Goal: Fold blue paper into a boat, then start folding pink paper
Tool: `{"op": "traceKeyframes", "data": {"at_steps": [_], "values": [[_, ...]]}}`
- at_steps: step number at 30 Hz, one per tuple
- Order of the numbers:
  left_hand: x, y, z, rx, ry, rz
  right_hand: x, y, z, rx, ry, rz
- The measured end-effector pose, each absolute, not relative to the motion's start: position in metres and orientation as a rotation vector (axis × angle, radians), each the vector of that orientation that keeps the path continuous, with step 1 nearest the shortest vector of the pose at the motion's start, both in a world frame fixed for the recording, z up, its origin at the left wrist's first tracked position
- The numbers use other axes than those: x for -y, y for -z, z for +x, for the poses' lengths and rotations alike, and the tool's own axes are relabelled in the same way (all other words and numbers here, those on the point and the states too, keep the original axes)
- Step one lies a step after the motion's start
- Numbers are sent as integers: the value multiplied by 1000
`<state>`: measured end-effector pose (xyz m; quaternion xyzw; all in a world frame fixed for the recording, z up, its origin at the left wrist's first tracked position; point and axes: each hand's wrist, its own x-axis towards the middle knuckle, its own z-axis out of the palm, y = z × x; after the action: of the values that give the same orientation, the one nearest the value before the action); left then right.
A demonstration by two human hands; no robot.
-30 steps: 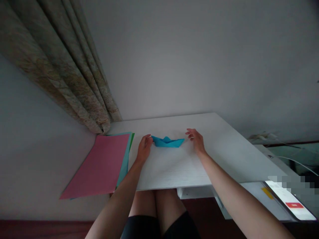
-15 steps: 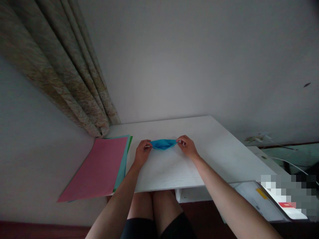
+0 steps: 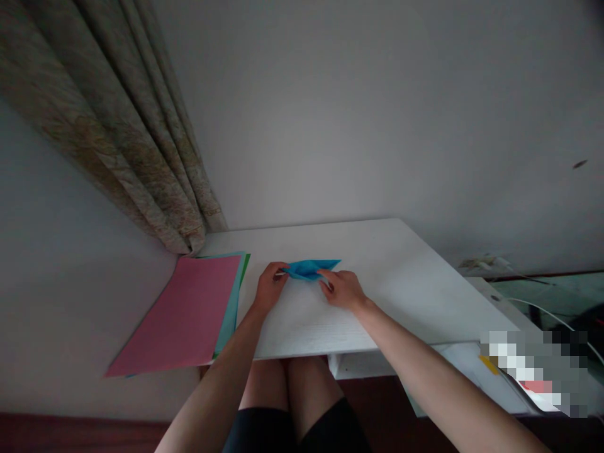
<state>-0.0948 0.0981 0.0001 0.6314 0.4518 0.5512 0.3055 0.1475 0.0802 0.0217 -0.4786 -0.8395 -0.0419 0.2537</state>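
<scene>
A blue piece of folded paper (image 3: 306, 268), shaped like a small boat with pointed ends, is above the middle of the white desk. My left hand (image 3: 272, 283) pinches its left tip between thumb and fingers. The index finger of my right hand (image 3: 344, 289) reaches onto the near right side of the folded paper. The thumb of that hand sits lower, apart from the index finger, by the near edge. The right tip of the paper sticks out free beyond my right fingers.
Pink, light blue and green paper sheets (image 3: 189, 308) are stacked on the desk's left side, overhanging its front edge. The white desk (image 3: 368, 251) stands against a wall. A curtain (image 3: 155, 151) hangs at the back left. A clear folder (image 3: 467, 371) and pixelated items are at lower right.
My right hand has let go of the right tip and moved left and slightly down, to the paper's near side. My left hand keeps hold of the left tip.
</scene>
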Motion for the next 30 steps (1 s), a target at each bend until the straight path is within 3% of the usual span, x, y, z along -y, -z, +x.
{"op": "traceKeyframes", "data": {"at_steps": [7,15,30], "values": [[-102,4,-95,-1223,-1458,1511,-93,-22,137,2337,138,-1492],[-105,9,-99,-1348,-1449,1421,-166,-34,216,1995,264,-1994],[-109,6,-100,-1505,-1301,1564,-262,-36,243,1849,231,-2281]]}}
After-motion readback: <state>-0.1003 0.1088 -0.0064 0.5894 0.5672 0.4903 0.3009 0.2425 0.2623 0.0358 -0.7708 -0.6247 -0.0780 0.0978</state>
